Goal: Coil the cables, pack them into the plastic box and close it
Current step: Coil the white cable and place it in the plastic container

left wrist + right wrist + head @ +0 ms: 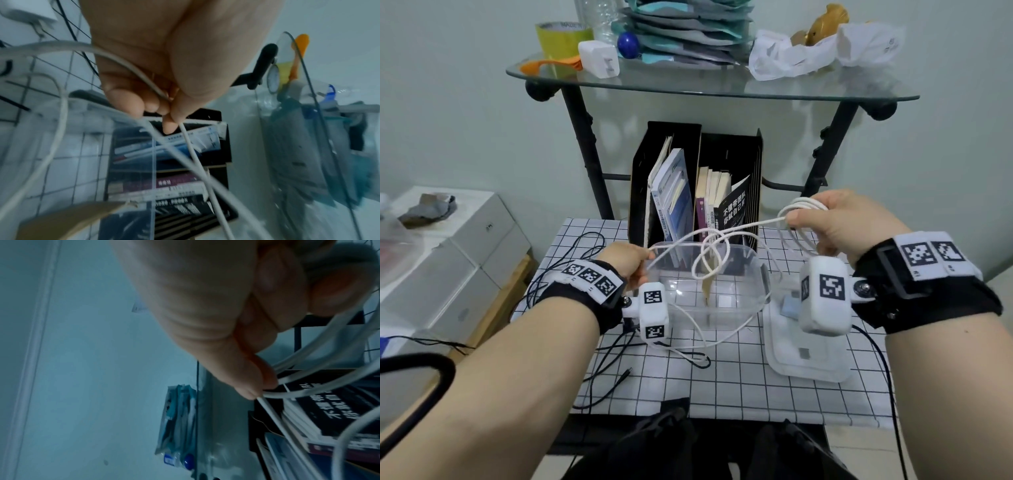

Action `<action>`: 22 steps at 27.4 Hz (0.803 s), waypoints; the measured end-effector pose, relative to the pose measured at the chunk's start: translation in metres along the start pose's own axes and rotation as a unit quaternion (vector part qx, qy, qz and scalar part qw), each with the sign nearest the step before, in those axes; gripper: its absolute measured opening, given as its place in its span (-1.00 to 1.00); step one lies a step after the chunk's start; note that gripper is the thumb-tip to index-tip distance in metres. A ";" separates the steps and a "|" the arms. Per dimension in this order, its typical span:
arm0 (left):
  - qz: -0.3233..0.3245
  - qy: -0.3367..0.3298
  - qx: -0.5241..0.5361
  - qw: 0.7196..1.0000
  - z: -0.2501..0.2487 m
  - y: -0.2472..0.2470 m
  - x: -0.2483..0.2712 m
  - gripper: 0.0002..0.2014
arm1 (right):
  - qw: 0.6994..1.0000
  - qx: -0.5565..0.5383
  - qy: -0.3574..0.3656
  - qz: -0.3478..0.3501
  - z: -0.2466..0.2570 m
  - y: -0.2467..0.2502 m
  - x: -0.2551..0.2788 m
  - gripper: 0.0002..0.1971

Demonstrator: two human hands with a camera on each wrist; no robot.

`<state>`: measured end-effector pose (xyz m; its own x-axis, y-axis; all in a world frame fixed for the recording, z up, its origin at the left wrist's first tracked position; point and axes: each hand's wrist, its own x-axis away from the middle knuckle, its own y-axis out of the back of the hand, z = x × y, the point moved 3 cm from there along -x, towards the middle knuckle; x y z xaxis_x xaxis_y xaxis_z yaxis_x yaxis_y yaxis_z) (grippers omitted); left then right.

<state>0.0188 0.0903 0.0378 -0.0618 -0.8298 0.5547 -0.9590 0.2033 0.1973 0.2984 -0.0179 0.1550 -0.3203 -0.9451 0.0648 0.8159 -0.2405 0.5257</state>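
A white cable (pixel 717 236) stretches between both hands above the clear plastic box (pixel 756 274) on the checked table. My right hand (pixel 835 222) grips several coiled loops of it (pixel 304 386), raised at the right. My left hand (pixel 631 263) pinches a strand of the same cable (pixel 191 142) between thumb and fingers at the box's left rim. Loose white cable loops hang over the box and trail onto the cloth (pixel 688 356). A thin black cable (pixel 599 377) lies loose at the table's left and front. The box lid (pixel 808 359) lies flat to the right of the box.
A black file holder with books (pixel 698 185) stands just behind the box. A glass shelf (pixel 709 85) on black legs holds clutter above. White boxes (pixel 448 246) stand to the left. The checked cloth (pixel 722 394) ends at the near table edge.
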 end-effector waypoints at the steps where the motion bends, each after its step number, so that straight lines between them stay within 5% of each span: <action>1: -0.009 0.007 -0.002 1.000 0.002 0.002 0.000 -0.79 | 1.000 -0.020 0.000 -0.008 0.001 0.003 0.001 -0.84; 10: -0.032 0.048 -0.096 0.994 0.009 0.013 0.010 -0.80 | 0.978 -0.189 0.020 -0.091 0.027 0.028 0.016 -0.88; 22: -0.062 0.080 -0.127 0.987 0.028 0.036 -0.005 -0.75 | 0.958 -0.258 0.053 -0.118 0.048 0.045 0.033 -0.92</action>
<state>-0.0232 0.0874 0.0197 0.1165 -0.7678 0.6300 -0.8549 0.2453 0.4571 0.3017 -0.0492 0.2210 -0.4963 -0.8619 -0.1043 0.8650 -0.5011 0.0246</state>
